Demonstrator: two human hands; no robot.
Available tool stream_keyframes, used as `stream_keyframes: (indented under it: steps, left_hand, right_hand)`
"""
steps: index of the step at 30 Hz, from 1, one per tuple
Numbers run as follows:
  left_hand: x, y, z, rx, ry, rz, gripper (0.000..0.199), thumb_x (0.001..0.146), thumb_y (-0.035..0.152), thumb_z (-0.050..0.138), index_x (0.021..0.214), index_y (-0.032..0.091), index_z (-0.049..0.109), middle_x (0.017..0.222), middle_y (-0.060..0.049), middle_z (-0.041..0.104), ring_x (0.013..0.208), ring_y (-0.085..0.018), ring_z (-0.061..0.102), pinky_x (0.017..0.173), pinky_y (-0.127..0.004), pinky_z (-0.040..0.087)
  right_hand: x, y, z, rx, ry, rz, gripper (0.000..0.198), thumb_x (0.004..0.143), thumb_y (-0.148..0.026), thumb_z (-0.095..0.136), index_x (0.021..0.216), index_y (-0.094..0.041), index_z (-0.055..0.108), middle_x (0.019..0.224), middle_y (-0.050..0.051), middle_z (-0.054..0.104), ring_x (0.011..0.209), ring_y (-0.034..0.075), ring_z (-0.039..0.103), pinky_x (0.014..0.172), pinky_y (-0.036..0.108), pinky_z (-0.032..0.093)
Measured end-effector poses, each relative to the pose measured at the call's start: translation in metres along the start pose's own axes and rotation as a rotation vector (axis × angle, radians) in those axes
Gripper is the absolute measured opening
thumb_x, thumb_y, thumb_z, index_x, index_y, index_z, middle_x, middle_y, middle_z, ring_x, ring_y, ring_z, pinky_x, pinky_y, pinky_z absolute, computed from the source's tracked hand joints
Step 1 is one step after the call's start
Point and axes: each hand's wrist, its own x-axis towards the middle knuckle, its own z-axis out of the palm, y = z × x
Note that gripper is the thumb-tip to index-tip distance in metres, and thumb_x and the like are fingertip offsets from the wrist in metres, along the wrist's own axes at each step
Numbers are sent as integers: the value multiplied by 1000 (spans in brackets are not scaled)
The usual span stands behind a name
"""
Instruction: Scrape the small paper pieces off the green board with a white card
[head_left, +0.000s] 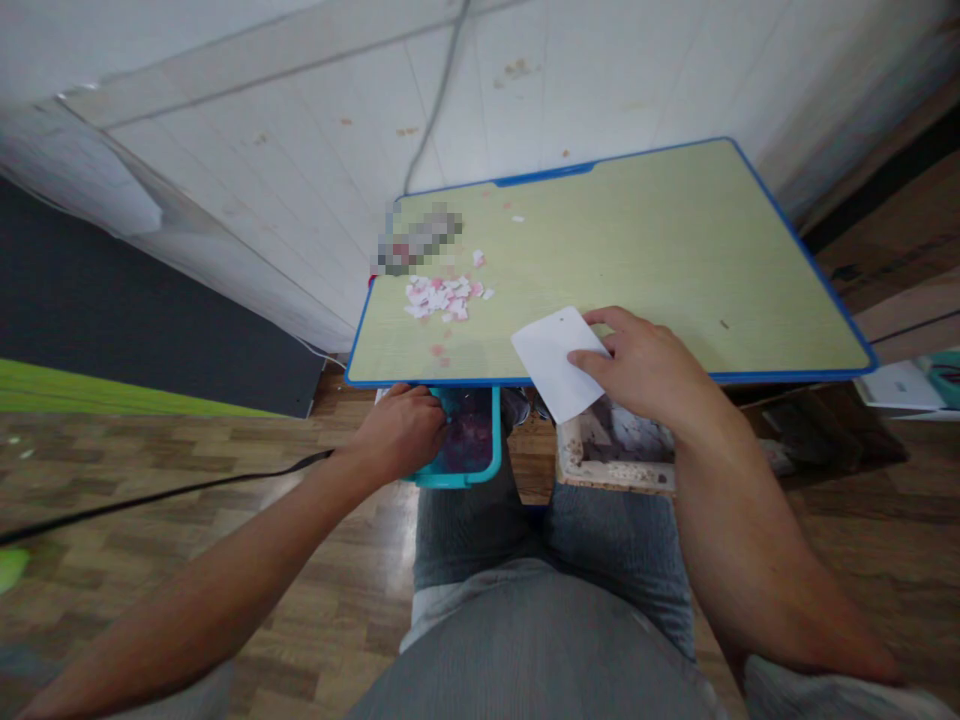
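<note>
Noted: pale yellow-green tabletop (637,240) with blue edging, set against a white panelled wall (300,130) with scattered brownish marks. Grey cord (442,100) down the wall to the rear left corner; pixelated item (416,240) at that corner, not identifiable. Loose heap of small white and pink paper scraps (442,295) on the left part, stray pieces nearby. Wood-patterned floor (337,590) below; dark panel (150,290) at far left. At the near edge, teal-rimmed container (496,440) to the left, wooden frame (615,475) to the right. Inspected: plain white card (551,355), four-sided, small dark spot near the top corner; located across the near edge, at a slant. Right hand (641,360) pinching the card between thumb and fingers. Left hand (401,430) curled at the container's left side, knuckles up; grip impossible to tell.
</note>
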Motion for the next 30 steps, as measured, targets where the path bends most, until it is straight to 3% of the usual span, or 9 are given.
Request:
stream_keyframes:
  steps: [4,11,18,25,30]
  left_hand:
    - [10,3,9,101,-95,-38,23,90,12,54,98,13,76,84,-14,74,86,-27,71,83,-39,49]
    - [27,4,23,136,-228,16,23,89,9,56,85,9,78,84,-20,74,79,-32,73,71,-40,52]
    - [25,-2,19,111,-186,44,24,90,11,54,92,12,78,86,-17,75,83,-31,73,75,-40,53]
    - [12,-1,7,-6,-119,-9,21,92,27,56,96,18,75,88,-13,75,87,-27,72,75,-36,52]
    - [10,-1,11,3,-85,11,19,89,20,57,98,18,74,89,-13,75,89,-27,72,82,-37,51]
  right_hand:
    - [0,0,0,4,-3,-7,49,91,-43,66,135,-23,63,107,13,78,97,33,73,83,43,54]
    - [-1,0,-1,18,-8,-1,48,90,-41,66,135,-23,63,109,13,78,97,33,73,84,43,55]
    - [-2,-2,-2,19,-15,12,49,90,-43,65,136,-23,63,108,12,78,96,32,73,84,42,55]
    - [-3,-3,-3,28,-20,23,50,90,-44,65,135,-23,63,107,12,78,93,31,73,82,42,55]
    - [-3,-3,-4,25,-23,13,50,90,-44,65,136,-23,63,107,13,78,95,32,73,83,43,54]
